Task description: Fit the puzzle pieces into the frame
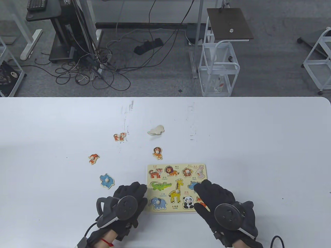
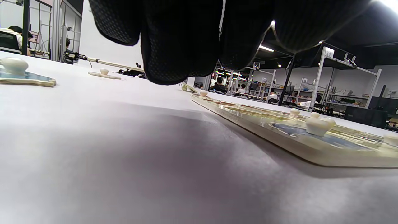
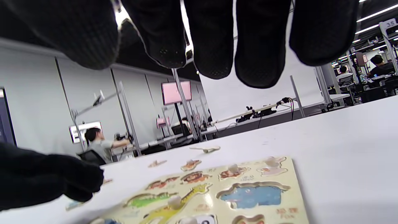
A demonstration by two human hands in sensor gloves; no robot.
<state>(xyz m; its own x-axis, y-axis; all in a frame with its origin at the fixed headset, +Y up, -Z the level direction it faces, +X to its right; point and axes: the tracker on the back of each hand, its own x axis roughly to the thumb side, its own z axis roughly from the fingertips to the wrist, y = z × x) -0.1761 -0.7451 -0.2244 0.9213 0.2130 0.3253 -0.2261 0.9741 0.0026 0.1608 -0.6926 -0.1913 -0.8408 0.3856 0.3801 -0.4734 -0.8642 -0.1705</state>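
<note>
The yellow puzzle frame [image 1: 181, 165] lies flat near the table's front edge, with monkey, rabbit, giraffe [image 1: 175, 191], elephant and panda pieces seated in it. Its hippo slot [image 3: 253, 194] stands empty. Loose on the table are a tiger piece [image 1: 119, 136], a lion piece [image 1: 157, 152], an orange piece [image 1: 93, 158], a blue hippo piece [image 1: 106, 180] and a cream piece lying face down [image 1: 156, 130]. My left hand [image 1: 133, 191] rests just left of the frame and holds nothing. My right hand [image 1: 204, 195] hovers over the frame's lower right corner, fingers [image 3: 214, 40] straight, nothing in it.
The loose pieces are scattered left of the frame and beyond it. The white table [image 1: 258, 144] runs bare to the right. Past its far edge are the floor with cables, a white wire cart [image 1: 218, 69] and desk legs.
</note>
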